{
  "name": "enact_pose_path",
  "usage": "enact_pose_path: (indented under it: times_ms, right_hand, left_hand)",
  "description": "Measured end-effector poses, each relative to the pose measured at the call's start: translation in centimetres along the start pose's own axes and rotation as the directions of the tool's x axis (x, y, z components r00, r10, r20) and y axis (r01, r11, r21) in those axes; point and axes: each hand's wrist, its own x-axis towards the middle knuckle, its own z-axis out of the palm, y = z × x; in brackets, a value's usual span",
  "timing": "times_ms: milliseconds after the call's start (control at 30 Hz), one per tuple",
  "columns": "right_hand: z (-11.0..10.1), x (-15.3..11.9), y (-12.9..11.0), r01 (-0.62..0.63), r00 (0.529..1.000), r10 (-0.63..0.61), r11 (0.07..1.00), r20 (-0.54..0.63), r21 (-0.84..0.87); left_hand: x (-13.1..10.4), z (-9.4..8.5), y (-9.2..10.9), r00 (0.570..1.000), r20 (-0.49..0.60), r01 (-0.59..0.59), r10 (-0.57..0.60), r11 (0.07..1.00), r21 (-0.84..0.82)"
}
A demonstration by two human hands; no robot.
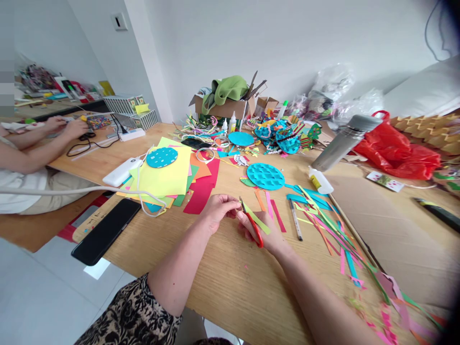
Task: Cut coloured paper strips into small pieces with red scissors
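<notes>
My right hand (264,233) is wrapped round a pair of scissors (257,234) with red handles, blades pointing up and away from me. A yellow-green paper strip (259,221) lies along the scissors, over my right hand. My left hand (220,211) is closed in a pinch at the strip's far end, beside the blade tips. Just beyond are short orange, pink and red paper strips (278,215) on the table. A blue textured paper oval (265,176) lies behind them, and a pen (296,220) rests to the right.
Coloured paper sheets (167,179), a white power bank (122,171) and a phone (106,231) are at left. Loose strips (334,230), a glue bottle (321,180), a steel flask (338,146) and cardboard (388,235) are at right. Another person's hands (66,125) work at far left.
</notes>
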Motion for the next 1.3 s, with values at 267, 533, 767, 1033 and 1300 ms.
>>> enact_pose_path:
  times_ms: [267, 533, 767, 1033, 1300]
  right_hand:
    - [0.08, 0.04, 0.03, 0.022, 1.0, -0.022, 1.0, -0.003, 0.003]
    - [0.11, 0.02, -0.1, 0.017, 1.0, -0.017, 1.0, -0.007, -0.005]
    - [0.0, 0.07, 0.06, 0.009, 1.0, -0.009, 1.0, -0.007, -0.002]
    - [-0.01, 0.04, 0.02, -0.026, 1.0, 0.027, 1.0, -0.015, 0.006]
    - [0.01, -0.07, -0.03, -0.005, 1.0, 0.005, 1.0, -0.006, 0.021]
  left_hand:
    - [0.12, -0.09, -0.13, 1.0, -0.009, -0.012, 0.013, 1.0, 0.025]
    - [0.06, -0.01, -0.04, 1.0, -0.021, -0.016, 0.017, 1.0, 0.017]
    - [0.03, 0.03, -0.17, 1.0, -0.019, -0.02, 0.021, 1.0, 0.015]
    - [0.03, -0.02, 0.03, 0.999, -0.03, -0.027, 0.028, 0.999, 0.035]
    - [-0.04, 0.0, 0.14, 0.999, -0.031, -0.029, 0.03, 0.999, 0.032]
